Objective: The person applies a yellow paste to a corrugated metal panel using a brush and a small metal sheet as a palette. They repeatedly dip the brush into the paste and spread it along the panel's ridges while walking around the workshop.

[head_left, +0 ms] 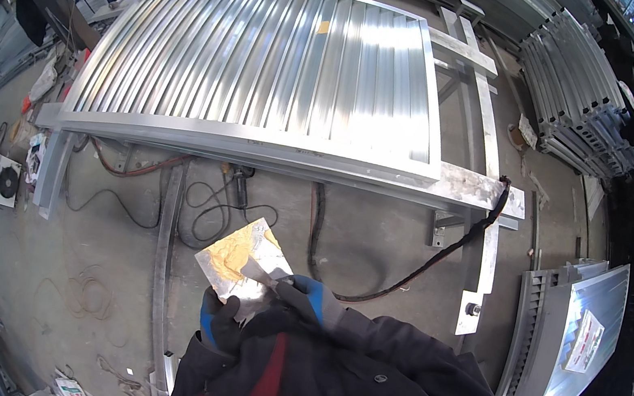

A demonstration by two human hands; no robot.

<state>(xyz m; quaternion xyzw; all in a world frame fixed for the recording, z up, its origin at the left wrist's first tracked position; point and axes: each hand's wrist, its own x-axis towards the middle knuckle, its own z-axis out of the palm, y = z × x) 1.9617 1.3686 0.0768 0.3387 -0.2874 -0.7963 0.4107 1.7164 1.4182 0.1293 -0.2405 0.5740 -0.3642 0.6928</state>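
A flat metal plate (267, 249) is tilted in front of my body, with a thick smear of yellow putty (229, 255) over its far left part. My left hand (223, 320), in a grey and blue glove, grips the plate's near edge with the thumb on top. My right hand (304, 298), gloved alike, is closed around a putty knife (260, 274); the blade rests at the edge of the putty. Beyond both hands lies a louvred aluminium panel (260, 142) with a small yellow patch (323, 28) near its far side.
A metal stand (482, 191) carries the panel. A black hose (439, 259) hangs from its right corner to the floor. Under the panel lie looped cables and a power tool (240, 189). Stacked frames (583, 90) and panels (585, 353) stand on the right.
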